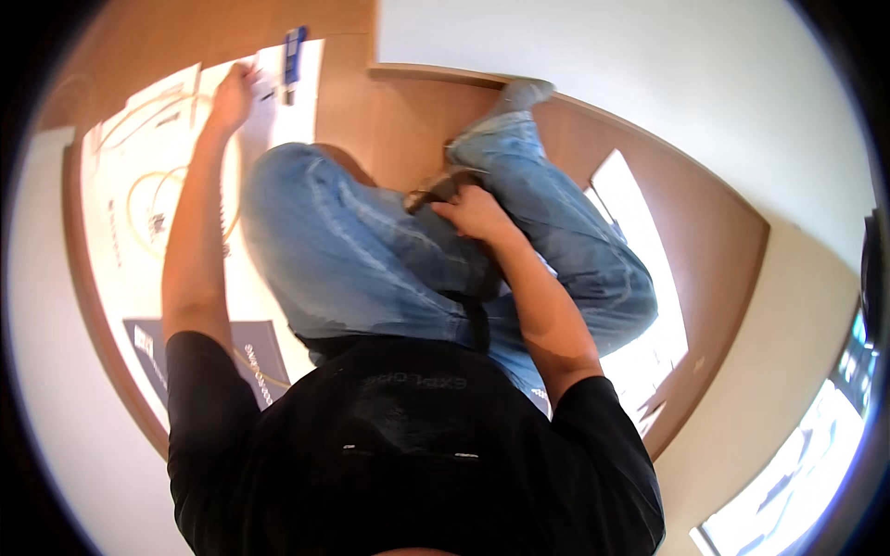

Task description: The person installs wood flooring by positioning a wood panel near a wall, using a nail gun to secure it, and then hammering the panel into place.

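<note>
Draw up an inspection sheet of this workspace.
Surface: brown wood-look surface, partly covered at left by a white printed sheet.
Job's things: slim blue object across the printed sheet's far edge; dark, soft-looking item between blue-denim legs, kind unclear.
Clutter: plain-looking white sheet at right, partly hidden.
Hands: left hand near blue object, grip unclear; right hand curled against dark item, grip unclear.
Cables: pale-yellow loops over printed sheet, cord or print unclear.
Surroundings: bright window-like area, lower right.

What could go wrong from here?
The left hand might knock the slim blue item lying close by. The dark item in the right hand could slip if the grip loosens. The white sheet lies right alongside the left leg, so shifting that leg may crease it.
</note>
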Action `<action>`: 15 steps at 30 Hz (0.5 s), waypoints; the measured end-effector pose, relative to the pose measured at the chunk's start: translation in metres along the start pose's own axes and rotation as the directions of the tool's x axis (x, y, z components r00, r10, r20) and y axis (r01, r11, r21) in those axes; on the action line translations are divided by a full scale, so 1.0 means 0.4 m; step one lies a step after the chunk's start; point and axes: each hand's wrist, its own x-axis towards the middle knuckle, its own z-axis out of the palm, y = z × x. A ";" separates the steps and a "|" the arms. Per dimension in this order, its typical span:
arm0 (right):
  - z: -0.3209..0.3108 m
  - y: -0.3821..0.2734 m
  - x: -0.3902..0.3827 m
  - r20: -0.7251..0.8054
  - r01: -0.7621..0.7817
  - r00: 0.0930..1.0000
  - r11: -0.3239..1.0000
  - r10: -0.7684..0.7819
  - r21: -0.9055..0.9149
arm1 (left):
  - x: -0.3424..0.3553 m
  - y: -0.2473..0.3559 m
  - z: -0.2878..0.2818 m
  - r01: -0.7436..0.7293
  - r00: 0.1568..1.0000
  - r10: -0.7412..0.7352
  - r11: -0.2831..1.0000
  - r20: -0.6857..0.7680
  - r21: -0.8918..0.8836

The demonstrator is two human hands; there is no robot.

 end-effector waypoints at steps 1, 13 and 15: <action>-0.003 0.000 -0.007 0.018 -0.049 0.999 0.997 0.048 0.062 | 0.000 0.070 0.008 0.056 0.998 -0.050 0.992 0.048 -0.115; 0.010 0.098 0.047 0.164 -0.065 0.986 0.958 0.019 0.278 | -0.060 0.555 0.184 0.491 0.796 -0.014 0.600 0.605 -0.632; -0.005 0.105 0.031 0.240 -0.164 0.966 0.944 0.095 0.287 | -0.112 0.530 0.270 0.696 0.662 -0.142 0.482 0.736 -0.533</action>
